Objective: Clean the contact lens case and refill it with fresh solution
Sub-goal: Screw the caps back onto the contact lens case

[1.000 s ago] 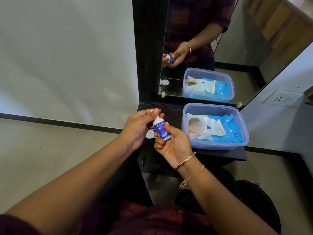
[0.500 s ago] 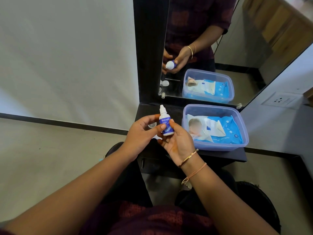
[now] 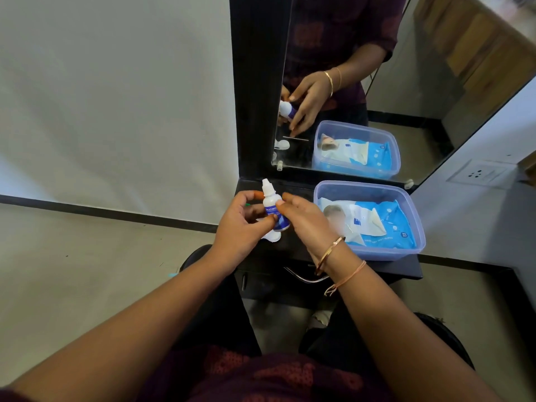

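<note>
A small white solution bottle (image 3: 271,204) with a blue label stands upright, its pointed white tip up, above the black shelf (image 3: 377,268). My left hand (image 3: 240,227) grips it, thumb low on the label and fingers behind. My right hand (image 3: 307,224) is palm down beside it, fingers stretched out, with only the thumb touching the bottle's side. A white contact lens case (image 3: 272,236) lies on the shelf just under the bottle, mostly hidden by my left hand.
A clear plastic tub (image 3: 417,227) holding a blue pack of wet wipes (image 3: 377,224) sits on the shelf to the right. A wall mirror (image 3: 406,82) behind reflects hands and tub. A wall socket (image 3: 478,174) is at the far right. My knees are below the shelf.
The bottle has gone from tilted to upright. My right hand has turned from palm up under the bottle to palm down beside it, and my left hand now holds the bottle.
</note>
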